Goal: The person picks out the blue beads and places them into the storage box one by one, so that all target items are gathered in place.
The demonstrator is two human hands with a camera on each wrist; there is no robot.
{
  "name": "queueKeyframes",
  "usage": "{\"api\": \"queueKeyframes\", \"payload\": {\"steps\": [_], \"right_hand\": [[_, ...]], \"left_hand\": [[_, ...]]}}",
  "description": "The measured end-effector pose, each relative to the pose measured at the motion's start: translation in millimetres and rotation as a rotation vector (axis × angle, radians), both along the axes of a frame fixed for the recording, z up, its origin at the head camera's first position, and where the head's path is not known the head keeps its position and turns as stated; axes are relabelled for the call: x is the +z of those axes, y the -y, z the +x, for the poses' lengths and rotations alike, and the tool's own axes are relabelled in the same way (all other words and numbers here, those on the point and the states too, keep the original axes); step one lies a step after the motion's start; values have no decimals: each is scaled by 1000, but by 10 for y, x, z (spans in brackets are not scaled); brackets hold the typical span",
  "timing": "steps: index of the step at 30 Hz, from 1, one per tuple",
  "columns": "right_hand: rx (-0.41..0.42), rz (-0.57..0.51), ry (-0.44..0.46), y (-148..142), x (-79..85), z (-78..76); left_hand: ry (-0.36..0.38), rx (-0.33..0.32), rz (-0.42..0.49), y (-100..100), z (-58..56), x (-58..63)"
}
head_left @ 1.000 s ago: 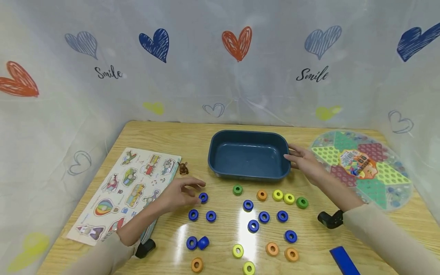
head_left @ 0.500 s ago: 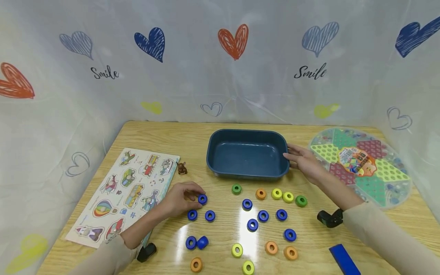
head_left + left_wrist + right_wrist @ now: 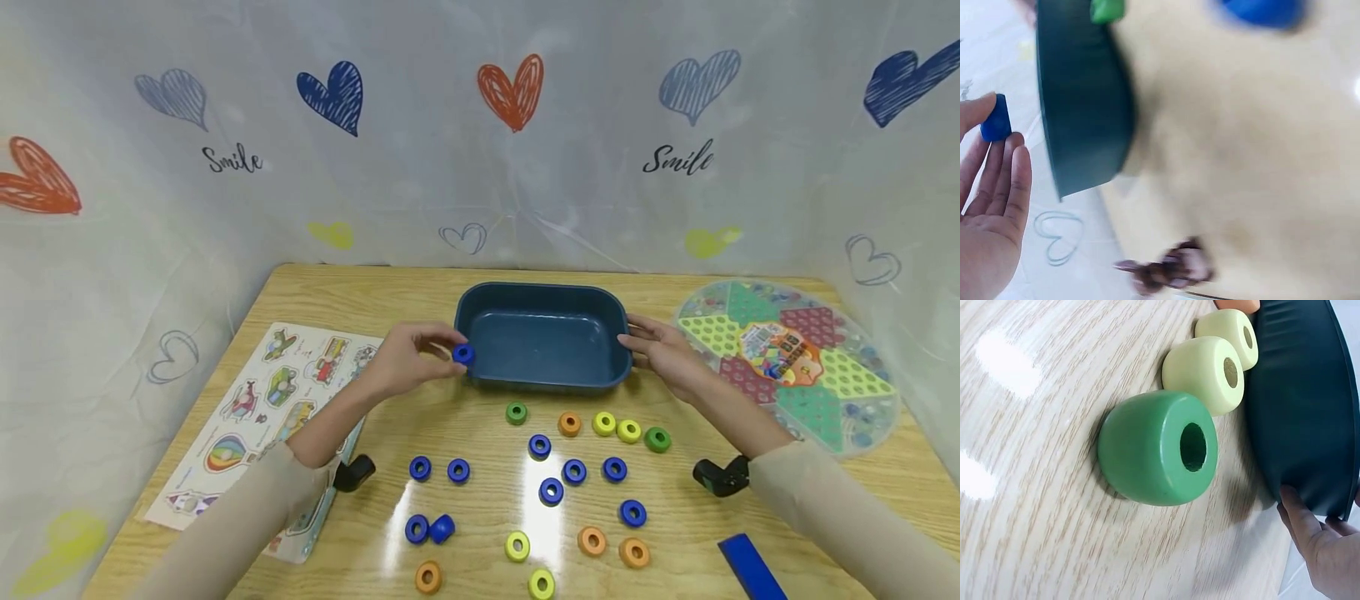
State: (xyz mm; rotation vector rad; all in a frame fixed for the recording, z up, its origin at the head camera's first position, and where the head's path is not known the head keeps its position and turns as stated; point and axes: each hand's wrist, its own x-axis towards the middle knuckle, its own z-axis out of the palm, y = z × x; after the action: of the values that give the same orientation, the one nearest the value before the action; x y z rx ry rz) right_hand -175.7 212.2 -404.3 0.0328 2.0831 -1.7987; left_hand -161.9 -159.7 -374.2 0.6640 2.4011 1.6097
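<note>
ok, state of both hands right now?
Left hand: closed, pinching a blue bead.
Right hand: closed on the dark blue bin, holding its right end.

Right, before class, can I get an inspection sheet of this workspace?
Surface: wood-grain table, with glare spots.
Job's things: blue bead, off the table; dark tray; loose beads in blue, green, orange and yellow.
Clutter: puzzle board on the left; brown figurine; round game board on the right; blue block at front right.
Hands: left hand pinches the blue bead; right hand holds the tray's right end.
Cables: nothing seen.
Surroundings: pale backdrop with hearts and "Smile".
</note>
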Motion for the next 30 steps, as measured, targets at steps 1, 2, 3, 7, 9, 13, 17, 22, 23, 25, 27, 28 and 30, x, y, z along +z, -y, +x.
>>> {"api": "queueKeyframes", "payload": {"steps": [1,2,3,7,9,13,17,22,23,25,27,28,30], "right_hand": [[-1,1,3,-3,2,3],[-1,2,4,-4,3,5],[-1,3,7,-4,3,2],[5,5,10,0,14,-28],[14,8,9,-10,26,-48],[33,18,-5,-70,65,-67],[37,30,-8,-125,101,-80],[31,38,6,-110,114,-98],[28,41,9,-104,111,-100],[19,44,14,-96,107,-101],[14,48,15,-90,108,-97],[13,49,16,-87,111,-94],[13,52,15,-85,116,-90]], "left_hand": [[9,19,4,-46,-85,34],[12,35,-9,-90,-166,67],[10,49,-22,-133,-246,91],[4,90,-97,-276,-495,143],[-1,109,-136,-332,-581,147],[-30,114,-188,-419,-678,139],[-67,86,-218,-478,-704,131],[-83,83,-210,-497,-702,124],[-80,88,-205,-498,-701,123],[-75,100,-198,-498,-701,123],[-80,106,-200,-494,-705,120],[-82,108,-202,-488,-703,121],[-92,107,-204,-465,-697,120]]}}
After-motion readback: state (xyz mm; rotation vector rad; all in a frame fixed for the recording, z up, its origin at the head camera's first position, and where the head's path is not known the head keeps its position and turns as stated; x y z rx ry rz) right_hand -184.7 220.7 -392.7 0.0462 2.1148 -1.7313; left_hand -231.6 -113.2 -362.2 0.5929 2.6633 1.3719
